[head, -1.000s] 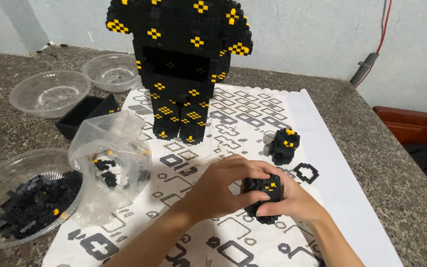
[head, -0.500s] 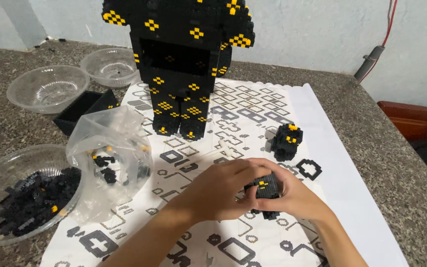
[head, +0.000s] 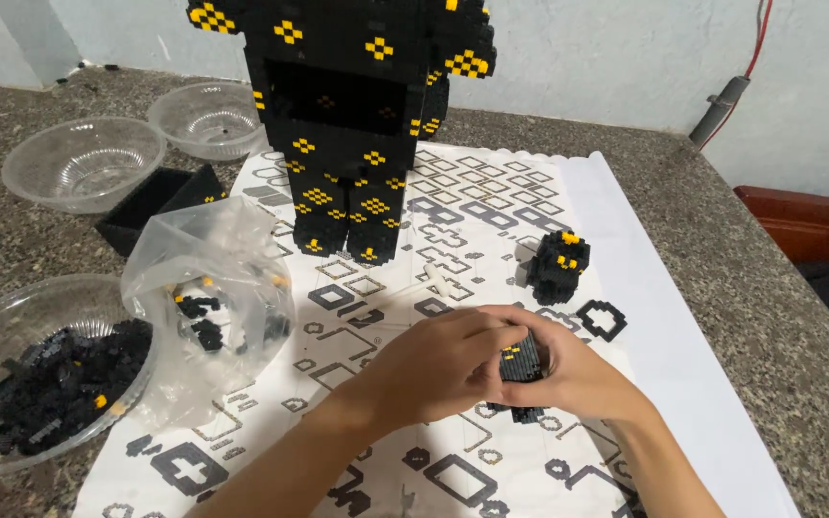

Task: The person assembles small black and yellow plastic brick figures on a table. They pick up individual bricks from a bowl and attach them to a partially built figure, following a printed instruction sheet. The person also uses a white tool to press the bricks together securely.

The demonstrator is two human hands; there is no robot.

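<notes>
Head view: left hand [head: 438, 369] and right hand [head: 573, 374] are both closing around the small black brick block [head: 522, 363], gripped between them.

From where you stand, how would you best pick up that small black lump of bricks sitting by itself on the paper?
Probably from above, pinching the small lump across its middle, left and right sides. It stands free on the paper, with open room around it; its knobbly, studded sides should give fingers purchase. The top corner piece with yellow studs looks small, so I would avoid lifting by it. Both hands, left hand and right hand, hold another block.
</notes>
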